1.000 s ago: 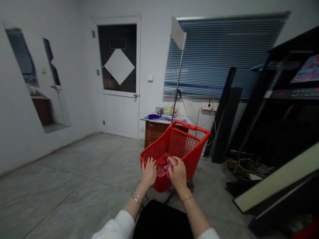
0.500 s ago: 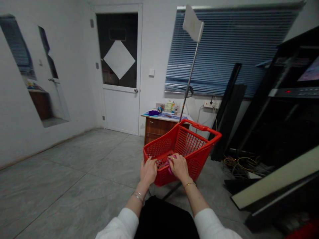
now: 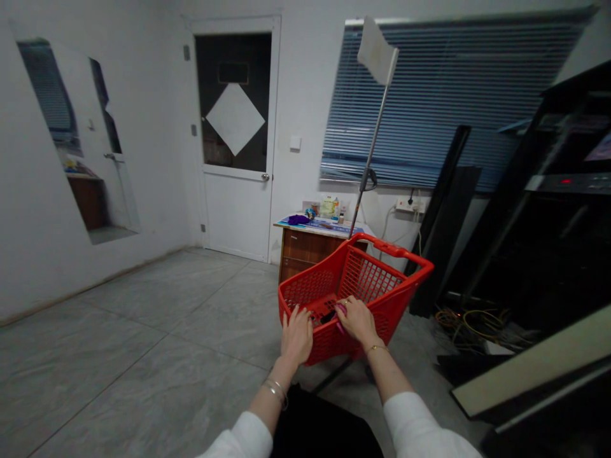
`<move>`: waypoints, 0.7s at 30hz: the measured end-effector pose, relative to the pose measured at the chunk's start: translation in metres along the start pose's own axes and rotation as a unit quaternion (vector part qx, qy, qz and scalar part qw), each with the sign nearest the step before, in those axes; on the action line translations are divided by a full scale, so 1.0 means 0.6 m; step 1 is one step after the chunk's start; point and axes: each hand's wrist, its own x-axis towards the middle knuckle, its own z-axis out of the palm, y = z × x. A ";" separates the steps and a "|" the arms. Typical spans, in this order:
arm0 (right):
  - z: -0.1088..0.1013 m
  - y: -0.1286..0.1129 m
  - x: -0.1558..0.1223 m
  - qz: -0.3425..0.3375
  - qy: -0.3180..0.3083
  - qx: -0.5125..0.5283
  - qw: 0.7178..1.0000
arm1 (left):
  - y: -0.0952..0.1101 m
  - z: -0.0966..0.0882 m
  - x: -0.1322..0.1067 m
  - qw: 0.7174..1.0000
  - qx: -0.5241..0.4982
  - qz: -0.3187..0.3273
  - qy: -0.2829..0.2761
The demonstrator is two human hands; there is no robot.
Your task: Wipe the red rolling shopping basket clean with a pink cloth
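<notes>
My right grip [image 3: 359, 320] is closed around a bunched pink cloth [image 3: 340, 310] at the near rim of the red shopping cart [image 3: 329, 346], a bit of it poking out beneath my fingers. My left grip [image 3: 296, 337] lies on the same rim, just beside, fingers reaching over the edge; I cannot tell how tightly it is curled. Past the basket stands a wooden counter [image 3: 305, 247] bearing a purple cloth [image 3: 298, 219].
</notes>
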 end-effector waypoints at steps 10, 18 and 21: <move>-0.013 -0.050 0.001 0.006 -0.019 -0.038 0.999 | -0.061 -0.024 0.017 0.999 0.024 0.004 -0.025; -0.014 -0.112 0.002 0.024 0.012 -0.042 0.999 | -0.043 -0.031 0.057 0.997 0.066 0.010 -0.046; -0.005 -0.117 -0.006 0.004 0.064 -0.008 0.998 | -0.038 -0.026 0.058 0.995 0.079 0.032 -0.052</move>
